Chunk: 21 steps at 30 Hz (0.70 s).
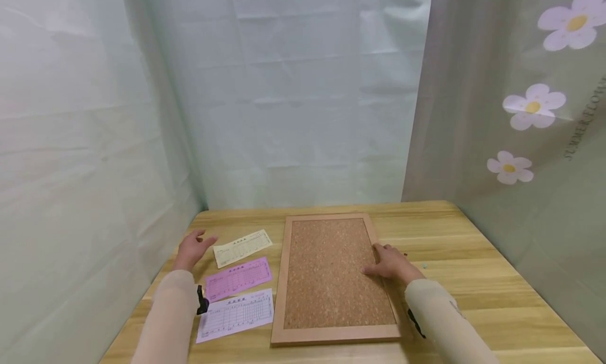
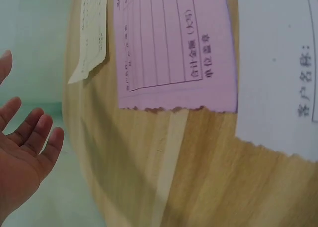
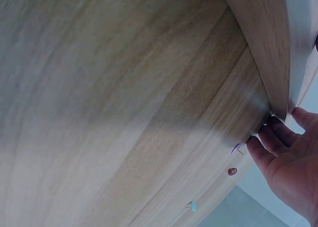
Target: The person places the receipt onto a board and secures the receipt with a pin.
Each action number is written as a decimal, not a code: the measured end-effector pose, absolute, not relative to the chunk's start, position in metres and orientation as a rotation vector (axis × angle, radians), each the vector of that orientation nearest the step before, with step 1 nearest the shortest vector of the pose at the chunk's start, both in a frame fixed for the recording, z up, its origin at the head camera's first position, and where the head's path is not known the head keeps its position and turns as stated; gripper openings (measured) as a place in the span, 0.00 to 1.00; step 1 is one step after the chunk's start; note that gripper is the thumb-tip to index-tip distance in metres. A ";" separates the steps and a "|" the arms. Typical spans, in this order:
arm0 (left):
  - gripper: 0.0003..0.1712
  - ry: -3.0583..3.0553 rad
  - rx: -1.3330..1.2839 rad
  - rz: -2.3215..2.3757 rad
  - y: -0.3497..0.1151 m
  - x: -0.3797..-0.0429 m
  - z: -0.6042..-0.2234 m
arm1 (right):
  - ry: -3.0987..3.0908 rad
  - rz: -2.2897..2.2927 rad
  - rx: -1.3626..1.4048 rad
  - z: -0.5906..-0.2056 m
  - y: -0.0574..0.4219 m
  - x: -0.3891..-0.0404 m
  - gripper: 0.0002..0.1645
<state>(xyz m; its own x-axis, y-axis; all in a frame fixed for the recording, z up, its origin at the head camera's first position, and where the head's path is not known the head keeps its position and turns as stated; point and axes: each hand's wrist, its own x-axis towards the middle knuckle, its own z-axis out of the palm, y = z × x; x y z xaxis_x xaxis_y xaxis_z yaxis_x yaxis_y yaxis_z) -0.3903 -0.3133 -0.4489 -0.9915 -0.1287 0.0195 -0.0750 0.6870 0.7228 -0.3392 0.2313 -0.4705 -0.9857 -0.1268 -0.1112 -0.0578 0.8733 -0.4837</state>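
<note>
A cork board (image 1: 336, 274) with a light wooden frame lies on the table. My right hand (image 1: 392, 261) grips its right edge, thumb over the frame and fingers along the outer side. In the right wrist view, the fingertips meet the lower part of the frame's side (image 3: 268, 43). My left hand (image 1: 191, 250) hovers at the table's left, palm showing in the left wrist view, holding nothing. Closest to it is a pale yellow paper slip (image 1: 243, 248). Below that lie a pink slip (image 1: 238, 278) and a white slip (image 1: 235, 314), each printed with a table form.
Right of the board lie a teal push pin (image 3: 193, 206) and two purplish pins (image 3: 232, 171), close to my right fingers. The wooden table (image 1: 473, 301) is bounded by pale curtains (image 1: 303, 117) at the back and sides.
</note>
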 end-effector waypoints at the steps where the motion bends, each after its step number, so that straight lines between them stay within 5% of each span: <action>1: 0.45 -2.821 0.180 -1.216 -0.314 -0.391 -0.450 | 2.906 -0.741 -0.142 -0.471 0.231 -0.340 0.60; 21: 0.41 -2.848 0.354 -1.409 -0.316 -0.393 -0.469 | 2.910 -0.722 -0.171 -0.471 0.232 -0.341 0.61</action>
<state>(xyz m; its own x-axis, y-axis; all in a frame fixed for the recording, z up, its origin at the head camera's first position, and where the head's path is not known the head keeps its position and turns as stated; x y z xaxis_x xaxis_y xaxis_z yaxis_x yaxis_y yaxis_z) -0.3934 -0.3164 -0.4689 -0.9740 -0.1725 -0.1470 -0.2215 0.5873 0.7785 -0.3412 0.2325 -0.4713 -0.9840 -0.1430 -0.1061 -0.0768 0.8785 -0.4716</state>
